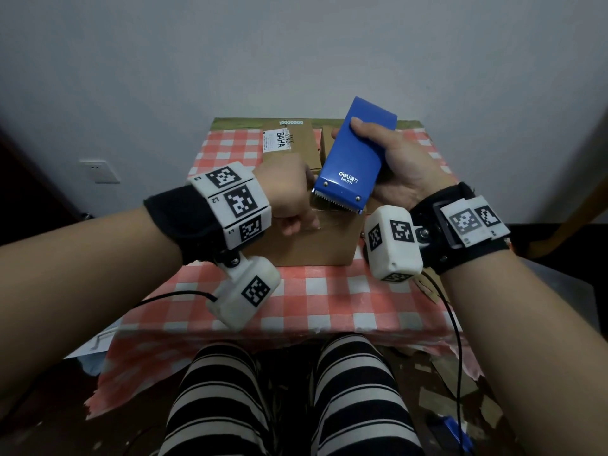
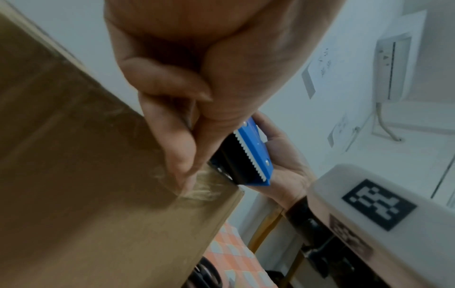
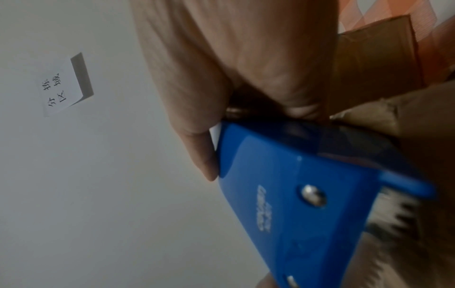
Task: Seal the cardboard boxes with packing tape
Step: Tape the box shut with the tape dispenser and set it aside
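A brown cardboard box (image 1: 312,245) (image 2: 86,175) stands on the checked tablecloth in front of me. My right hand (image 1: 408,166) (image 3: 197,78) grips a blue tape dispenser (image 1: 355,153) (image 2: 253,154) (image 3: 307,194), tilted, with its toothed blade just above the box's near top edge. A short run of clear tape (image 1: 324,210) (image 2: 204,187) leads from the blade to the box top. My left hand (image 1: 289,195) (image 2: 184,126) has curled fingers, and thumb and forefinger pinch the tape end down against the box top at that edge. The roll inside the dispenser is hidden.
Behind stand a second cardboard box (image 1: 289,139) with a white label and a third box (image 1: 324,149). The table (image 1: 329,301) has a red-and-white cloth and meets a grey wall. A wall socket (image 1: 98,171) is at the left. Camera cables hang from both wrists.
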